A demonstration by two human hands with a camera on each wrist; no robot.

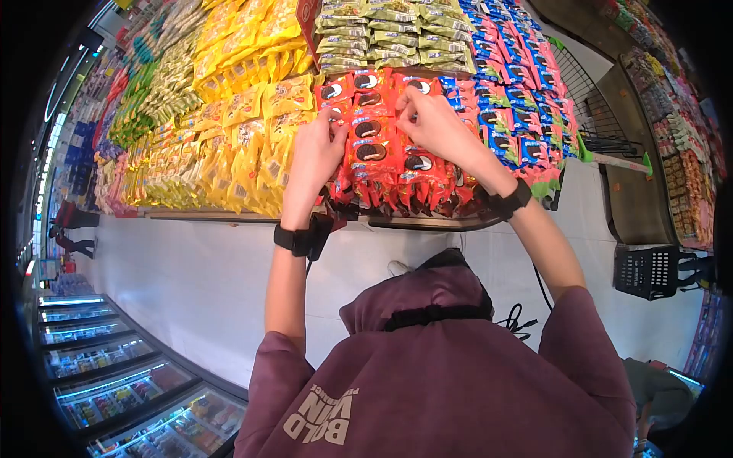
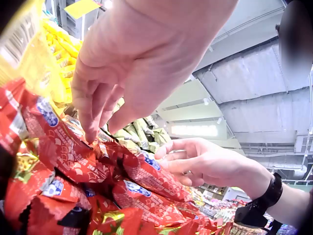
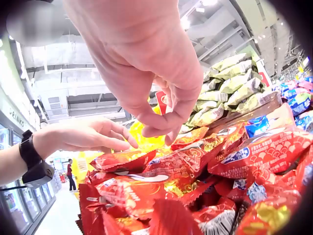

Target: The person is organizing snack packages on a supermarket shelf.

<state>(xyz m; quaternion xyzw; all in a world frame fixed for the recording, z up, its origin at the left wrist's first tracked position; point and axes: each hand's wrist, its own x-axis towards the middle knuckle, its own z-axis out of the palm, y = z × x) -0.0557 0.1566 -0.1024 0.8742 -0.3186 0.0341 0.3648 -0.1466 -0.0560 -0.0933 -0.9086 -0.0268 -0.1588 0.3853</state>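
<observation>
Red snack packets (image 1: 372, 151) with dark round pictures lie in piled rows at the shelf's front. Over their left side my left hand (image 1: 317, 149) reaches in, its fingers pointing down and fingertips right at the packets' crimped edges in the left wrist view. Loosely bent, the fingers of my right hand (image 1: 439, 130) hover close over the packets on the right side. In the right wrist view, the right hand's fingertips overlap the edge of a red packet (image 3: 181, 161), and neither hand shows a packet lifted between its fingers.
Yellow bags (image 1: 252, 145) fill the left of the display; blue and pink packets (image 1: 523, 114) fill the right. Green packets (image 1: 393, 34) lie behind. A shopping cart (image 1: 592, 99) stands at the right end, and a black basket (image 1: 646, 271) sits farther right. Freezers (image 1: 145, 397) line the left.
</observation>
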